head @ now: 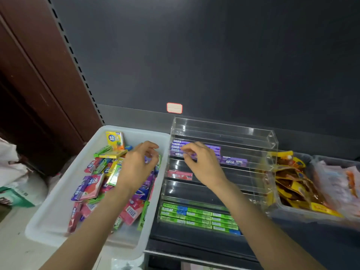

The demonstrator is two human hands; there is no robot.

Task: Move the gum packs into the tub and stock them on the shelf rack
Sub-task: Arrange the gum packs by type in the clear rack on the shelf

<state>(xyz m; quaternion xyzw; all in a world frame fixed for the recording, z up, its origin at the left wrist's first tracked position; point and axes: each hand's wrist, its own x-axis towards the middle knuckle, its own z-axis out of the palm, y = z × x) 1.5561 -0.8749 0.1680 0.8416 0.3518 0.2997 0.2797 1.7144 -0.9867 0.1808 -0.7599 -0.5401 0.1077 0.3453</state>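
A: Purple gum packs [194, 148] sit in the second tier of the clear acrylic rack [224, 172], and the right hand [202, 162] pinches one at that row's front edge.

B: Best to slide it flush beside its neighbours, label forward, so the row stays square.

A: The left hand [138, 162] hovers over the white tub [58, 207] of mixed packs, fingers curled around something purple, wrist bent down.

B: Green packs [198, 217] already fill the bottom tier.
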